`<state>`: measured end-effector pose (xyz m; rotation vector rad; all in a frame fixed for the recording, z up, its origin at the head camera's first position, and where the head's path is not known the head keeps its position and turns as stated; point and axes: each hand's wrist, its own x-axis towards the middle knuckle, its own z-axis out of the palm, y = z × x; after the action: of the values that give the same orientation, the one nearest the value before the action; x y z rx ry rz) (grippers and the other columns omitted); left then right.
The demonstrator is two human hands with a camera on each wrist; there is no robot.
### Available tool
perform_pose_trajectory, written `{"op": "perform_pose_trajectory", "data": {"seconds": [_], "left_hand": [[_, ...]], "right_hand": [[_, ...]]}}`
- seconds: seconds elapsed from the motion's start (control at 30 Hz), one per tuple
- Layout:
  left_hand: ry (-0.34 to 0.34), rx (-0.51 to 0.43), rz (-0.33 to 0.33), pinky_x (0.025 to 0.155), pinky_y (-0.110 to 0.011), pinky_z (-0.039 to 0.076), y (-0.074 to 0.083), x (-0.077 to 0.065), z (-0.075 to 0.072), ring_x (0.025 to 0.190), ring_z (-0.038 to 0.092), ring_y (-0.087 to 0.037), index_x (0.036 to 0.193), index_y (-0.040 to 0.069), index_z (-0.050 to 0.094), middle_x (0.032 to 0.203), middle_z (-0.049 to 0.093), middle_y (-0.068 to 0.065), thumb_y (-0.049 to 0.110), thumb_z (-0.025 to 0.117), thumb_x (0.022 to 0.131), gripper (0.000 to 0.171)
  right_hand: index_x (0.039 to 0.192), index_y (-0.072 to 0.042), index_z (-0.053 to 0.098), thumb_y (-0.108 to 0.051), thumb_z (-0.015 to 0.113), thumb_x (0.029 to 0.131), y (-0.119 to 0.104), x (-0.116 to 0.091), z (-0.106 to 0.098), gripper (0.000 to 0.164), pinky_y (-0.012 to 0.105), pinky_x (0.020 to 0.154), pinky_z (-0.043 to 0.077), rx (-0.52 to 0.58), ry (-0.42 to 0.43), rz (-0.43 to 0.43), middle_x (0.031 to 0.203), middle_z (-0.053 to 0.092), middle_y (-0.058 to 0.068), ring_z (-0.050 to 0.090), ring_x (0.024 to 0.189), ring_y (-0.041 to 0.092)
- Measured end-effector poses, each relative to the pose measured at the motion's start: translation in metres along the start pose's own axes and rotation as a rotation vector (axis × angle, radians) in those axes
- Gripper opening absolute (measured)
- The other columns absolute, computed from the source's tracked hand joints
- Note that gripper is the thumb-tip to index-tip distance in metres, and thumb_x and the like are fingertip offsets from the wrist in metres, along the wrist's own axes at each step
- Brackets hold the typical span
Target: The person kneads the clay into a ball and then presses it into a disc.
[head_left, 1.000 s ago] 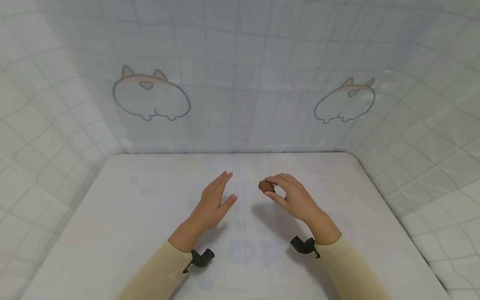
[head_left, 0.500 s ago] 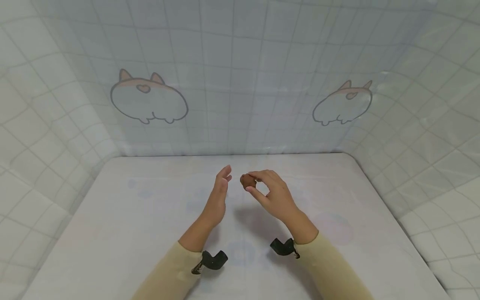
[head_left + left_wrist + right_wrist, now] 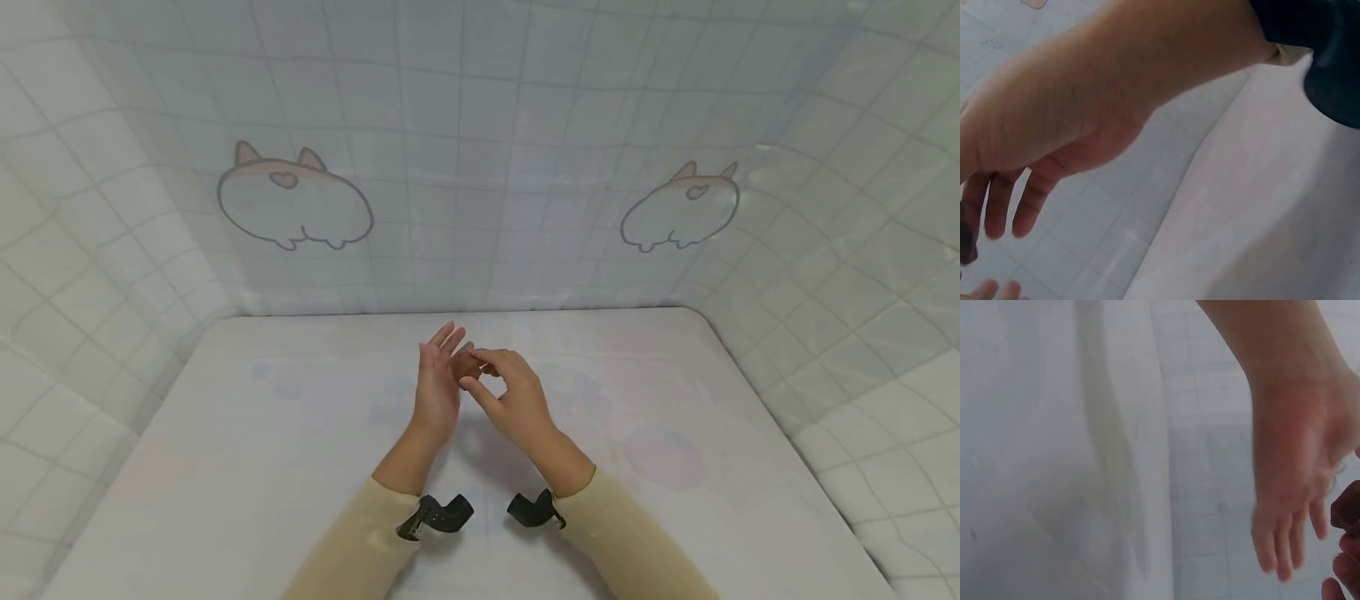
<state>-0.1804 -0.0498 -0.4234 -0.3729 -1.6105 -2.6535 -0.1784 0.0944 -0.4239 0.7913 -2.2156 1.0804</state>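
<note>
A small brown lumpy piece (image 3: pixel 467 367) is pinched between the thumb and fingers of my right hand (image 3: pixel 519 402). In the right wrist view the brown lump (image 3: pixel 1346 509) looks dark and faceted at the right edge. My left hand (image 3: pixel 437 393) is held beside it with the palm turned up and the fingers extended. In the head view the lump overlaps the left fingers. The left palm (image 3: pixel 1294 447) faces the right wrist camera. From the left wrist, my right hand (image 3: pixel 1041 119) reaches across with its free fingers hanging down.
Both hands are above a white table (image 3: pixel 262 467) with faint printed patches. Behind it rises a gridded wall covering (image 3: pixel 498 167) with two dog drawings, and similar covering closes both sides. Black wrist mounts (image 3: pixel 447 513) stick inward from the cream sleeves (image 3: pixel 352 542).
My right hand has carried the brown lump left to the left hand. My left hand has turned from palm inward to palm up and shifted slightly right.
</note>
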Motion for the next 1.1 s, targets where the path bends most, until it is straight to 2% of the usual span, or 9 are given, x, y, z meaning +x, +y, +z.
{"op": "perform_pose_trajectory", "data": {"seconds": [0.2, 0.4, 0.53, 0.7, 0.8, 0.83, 0.9, 1.0, 1.1], "left_hand": [[0.034, -0.103, 0.001, 0.103, -0.030, 0.044, -0.002, 0.001, 0.006, 0.146, 0.030, -0.031, 0.157, 0.010, 0.021, 0.161, 0.030, -0.007, 0.066, 0.016, 0.102, 0.079], [0.037, -0.159, -0.041, 0.107, -0.028, 0.041, -0.001, 0.001, 0.008, 0.142, 0.041, -0.028, 0.155, 0.012, 0.030, 0.158, 0.037, -0.008, 0.060, 0.018, 0.105, 0.070], [0.008, -0.215, -0.102, 0.114, -0.035, 0.034, -0.001, 0.001, 0.008, 0.131, 0.054, -0.018, 0.152, 0.013, 0.036, 0.154, 0.046, -0.005, 0.063, 0.019, 0.103, 0.073], [-0.091, -0.201, -0.157, 0.109, -0.032, 0.038, -0.004, 0.000, 0.008, 0.131, 0.053, -0.015, 0.157, 0.013, 0.028, 0.142, 0.058, 0.008, 0.066, 0.015, 0.099, 0.080], [-0.171, -0.129, -0.163, 0.085, -0.022, 0.047, -0.007, -0.002, 0.011, 0.105, 0.065, -0.009, 0.156, 0.016, 0.031, 0.117, 0.070, 0.015, 0.070, 0.016, 0.096, 0.082], [-0.193, -0.101, -0.161, 0.073, -0.020, 0.046, -0.009, -0.003, 0.012, 0.086, 0.064, -0.004, 0.153, 0.018, 0.037, 0.100, 0.071, 0.016, 0.072, 0.018, 0.094, 0.082], [-0.220, -0.058, -0.166, 0.056, -0.019, 0.036, -0.010, -0.005, 0.013, 0.059, 0.049, -0.001, 0.140, 0.025, 0.053, 0.073, 0.062, 0.014, 0.074, 0.019, 0.092, 0.076], [-0.228, -0.020, -0.146, 0.047, -0.021, 0.022, -0.012, -0.006, 0.014, 0.045, 0.029, -0.004, 0.113, 0.029, 0.062, 0.054, 0.039, 0.009, 0.077, 0.019, 0.089, 0.068], [-0.222, -0.030, -0.125, 0.045, -0.022, 0.022, -0.012, -0.007, 0.014, 0.044, 0.028, -0.005, 0.130, 0.026, 0.057, 0.053, 0.039, 0.009, 0.076, 0.015, 0.091, 0.076]], "right_hand": [[0.127, -0.009, 0.064, -0.022, 0.080, 0.088, -0.002, -0.005, 0.007, 0.044, 0.031, 0.083, 0.052, -0.014, -0.080, -0.014, 0.111, 0.067, 0.001, 0.061, 0.096, 0.017], [0.125, -0.009, 0.065, -0.044, 0.058, 0.100, -0.001, -0.004, 0.006, 0.044, 0.038, 0.093, 0.047, -0.022, -0.112, -0.031, 0.120, 0.062, 0.003, 0.054, 0.109, 0.021], [0.120, -0.008, 0.069, -0.053, 0.040, 0.105, -0.001, 0.001, 0.002, 0.056, 0.042, 0.092, 0.045, -0.042, -0.048, -0.062, 0.124, 0.057, 0.009, 0.050, 0.115, 0.026], [0.118, -0.006, 0.068, -0.052, 0.033, 0.107, -0.004, 0.020, -0.006, 0.059, 0.047, 0.090, 0.042, -0.017, 0.123, -0.049, 0.129, 0.056, 0.014, 0.049, 0.115, 0.031], [0.121, -0.008, 0.064, -0.053, 0.030, 0.108, -0.008, 0.035, -0.005, 0.058, 0.049, 0.092, 0.039, 0.028, 0.195, -0.007, 0.137, 0.051, 0.013, 0.043, 0.122, 0.032], [0.123, -0.009, 0.063, -0.053, 0.028, 0.108, -0.009, 0.039, -0.003, 0.058, 0.050, 0.094, 0.037, 0.040, 0.205, -0.004, 0.140, 0.049, 0.013, 0.041, 0.126, 0.032], [0.129, -0.010, 0.059, -0.055, 0.025, 0.107, -0.009, 0.045, 0.003, 0.060, 0.053, 0.102, 0.032, 0.054, 0.200, 0.000, 0.148, 0.042, 0.014, 0.033, 0.135, 0.033], [0.137, -0.010, 0.052, -0.061, 0.018, 0.105, -0.009, 0.047, 0.010, 0.069, 0.059, 0.112, 0.019, 0.065, 0.137, 0.016, 0.157, 0.030, 0.015, 0.017, 0.147, 0.034], [0.146, -0.010, 0.043, -0.065, 0.010, 0.102, -0.009, 0.044, 0.014, 0.078, 0.063, 0.115, 0.009, 0.080, 0.060, 0.043, 0.163, 0.019, 0.015, 0.005, 0.151, 0.033]]}}
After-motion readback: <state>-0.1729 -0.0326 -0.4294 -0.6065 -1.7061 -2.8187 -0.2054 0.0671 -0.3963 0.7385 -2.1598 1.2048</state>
